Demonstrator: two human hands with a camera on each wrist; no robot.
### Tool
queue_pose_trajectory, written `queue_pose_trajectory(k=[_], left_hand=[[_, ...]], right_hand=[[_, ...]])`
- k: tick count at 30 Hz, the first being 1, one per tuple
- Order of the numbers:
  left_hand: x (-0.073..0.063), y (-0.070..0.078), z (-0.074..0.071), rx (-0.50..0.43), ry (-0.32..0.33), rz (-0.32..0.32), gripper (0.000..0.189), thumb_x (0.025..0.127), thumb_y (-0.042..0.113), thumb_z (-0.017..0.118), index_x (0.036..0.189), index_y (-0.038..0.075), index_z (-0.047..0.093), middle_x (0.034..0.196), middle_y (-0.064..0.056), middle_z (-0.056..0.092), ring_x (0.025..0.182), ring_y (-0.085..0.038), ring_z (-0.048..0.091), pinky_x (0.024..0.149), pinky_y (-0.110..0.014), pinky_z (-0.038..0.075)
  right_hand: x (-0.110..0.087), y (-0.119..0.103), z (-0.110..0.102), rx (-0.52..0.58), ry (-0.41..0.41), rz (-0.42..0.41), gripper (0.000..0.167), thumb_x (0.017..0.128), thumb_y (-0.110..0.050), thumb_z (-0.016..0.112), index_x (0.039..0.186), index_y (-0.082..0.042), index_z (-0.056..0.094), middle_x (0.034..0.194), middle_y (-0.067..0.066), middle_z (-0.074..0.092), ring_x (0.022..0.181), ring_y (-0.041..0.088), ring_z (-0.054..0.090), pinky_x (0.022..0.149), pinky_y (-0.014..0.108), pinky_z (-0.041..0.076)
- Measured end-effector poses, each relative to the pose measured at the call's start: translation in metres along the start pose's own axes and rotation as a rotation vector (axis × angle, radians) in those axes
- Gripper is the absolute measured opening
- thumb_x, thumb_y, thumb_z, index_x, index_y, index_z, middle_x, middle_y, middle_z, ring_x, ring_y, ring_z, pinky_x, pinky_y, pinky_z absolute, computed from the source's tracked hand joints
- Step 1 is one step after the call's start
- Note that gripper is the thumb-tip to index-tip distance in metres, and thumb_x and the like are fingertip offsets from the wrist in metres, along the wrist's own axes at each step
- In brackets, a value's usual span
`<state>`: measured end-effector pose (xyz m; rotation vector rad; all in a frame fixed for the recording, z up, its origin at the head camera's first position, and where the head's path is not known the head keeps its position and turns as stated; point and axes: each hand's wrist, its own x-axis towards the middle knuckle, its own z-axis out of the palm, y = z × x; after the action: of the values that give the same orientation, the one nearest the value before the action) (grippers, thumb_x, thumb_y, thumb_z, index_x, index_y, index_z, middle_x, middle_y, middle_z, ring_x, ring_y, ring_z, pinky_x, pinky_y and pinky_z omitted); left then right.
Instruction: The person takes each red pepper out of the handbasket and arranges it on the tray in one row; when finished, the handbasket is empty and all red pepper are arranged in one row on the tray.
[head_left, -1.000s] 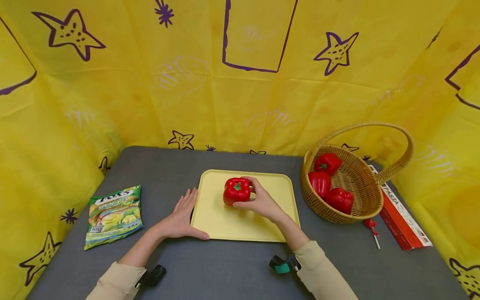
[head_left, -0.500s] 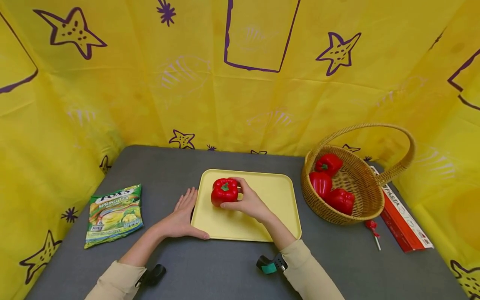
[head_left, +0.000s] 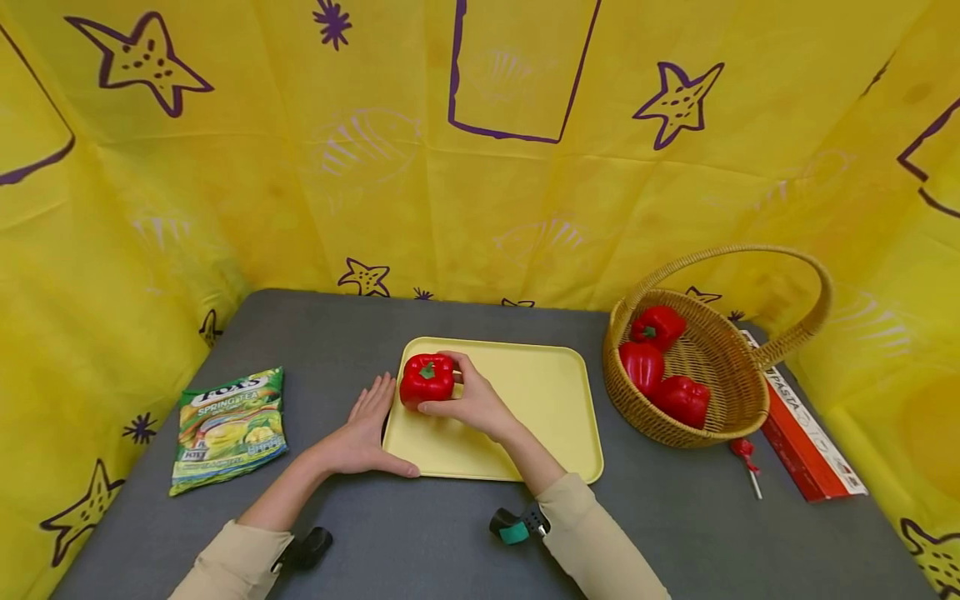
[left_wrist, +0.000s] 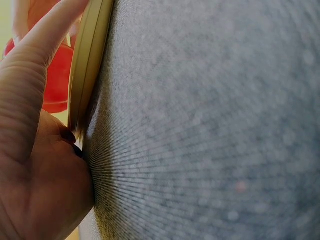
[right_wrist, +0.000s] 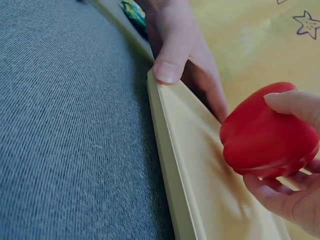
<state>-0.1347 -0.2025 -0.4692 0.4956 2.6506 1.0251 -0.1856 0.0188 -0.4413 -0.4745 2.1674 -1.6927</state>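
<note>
The glossy, blocky red bell pepper with a green stem (head_left: 426,381) was located over the left end of the smooth, pale yellow rectangular tray (head_left: 525,417), immediately left of the right hand (head_left: 472,400). The right fingers pinched it, thumb on the near side, the others on the far side. The stem faced upward; the blocky body showed no marked long axis. Contact between its underside and the tray could not be confirmed. The left hand (head_left: 363,437) rested at the tray's left edge, just beside the pepper but apart from it, thumb spread away from the fingers. The tray's long axis ran left to right on the grey counter (head_left: 420,542).
</note>
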Motion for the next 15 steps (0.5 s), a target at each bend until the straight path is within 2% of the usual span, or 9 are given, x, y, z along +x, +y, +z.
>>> queue_pose_trajectory(k=[15], left_hand=[[0.0005, -0.0012, 0.0014, -0.022, 0.012, 0.029, 0.136, 0.065, 0.054, 0.084, 0.154, -0.001, -0.002, 0.16, -0.024, -0.004, 0.146, -0.04, -0.01, 0.112, -0.061, -0.005]], right_hand=[[0.0058, 0.0009, 0.011, -0.043, 0.023, -0.006, 0.08, 0.078, -0.023, 0.082, 0.144, -0.016, 0.036, 0.139, 0.004, 0.048, 0.125, 0.027, 0.048, 0.095, 0.041, 0.049]])
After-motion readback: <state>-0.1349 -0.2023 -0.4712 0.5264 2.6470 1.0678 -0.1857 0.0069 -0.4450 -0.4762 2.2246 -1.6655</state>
